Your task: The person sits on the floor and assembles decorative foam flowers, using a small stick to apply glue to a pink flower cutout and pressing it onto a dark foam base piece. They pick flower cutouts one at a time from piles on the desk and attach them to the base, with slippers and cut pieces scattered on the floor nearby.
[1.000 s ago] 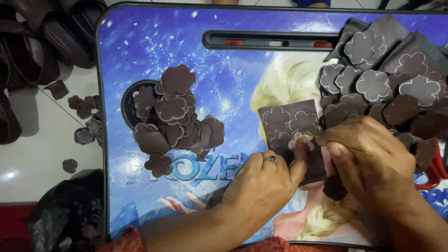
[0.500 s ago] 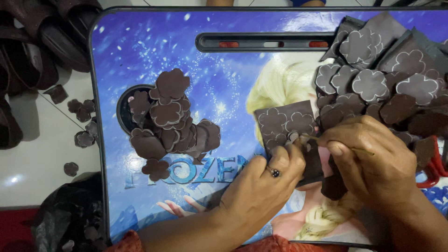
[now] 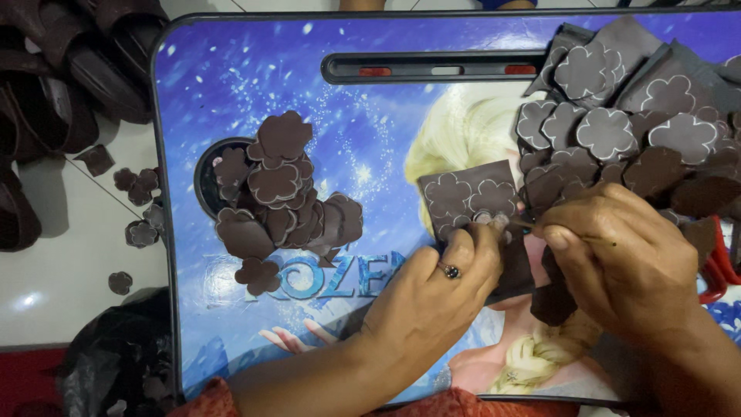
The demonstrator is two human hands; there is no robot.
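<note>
I see a small lap table (image 3: 231, 69) with a dark rim and a glossy blue printed top, scattered with white sparkles and a cartoon figure with blond braided hair. A long dark slot (image 3: 432, 68) runs near its far edge, and a round cup hole (image 3: 204, 181) sits toward the left, half buried under a heap of brown flower-shaped cutouts (image 3: 282, 197).

My left hand (image 3: 436, 289), a ring on one finger, presses its fingertips down on a brown square sheet (image 3: 467, 197) marked with pale flower outlines. The sheet lies flat on the table just right of centre, its near edge under my fingers. My right hand (image 3: 617, 266) has thumb and forefinger pinched together on a thin stick-like tool (image 3: 590, 239), whose tip meets the sheet's near right corner, touching my left fingertips. A loose dark scrap (image 3: 552, 301) lies under the right hand.

A larger pile of outlined sheets and flowers (image 3: 617, 123) covers the table's far right corner, overlapping thickly. Something red (image 3: 722, 270) shows at the right edge, mostly hidden.

The table stands on a pale tiled floor (image 3: 69, 286) with a glare spot. Several flower cutouts (image 3: 139, 208) have dropped onto the tiles beside the table's left rim. Dark brown sandals (image 3: 69, 85) are stacked at upper left, and a crumpled black plastic bag (image 3: 116, 363) sits at lower left.
</note>
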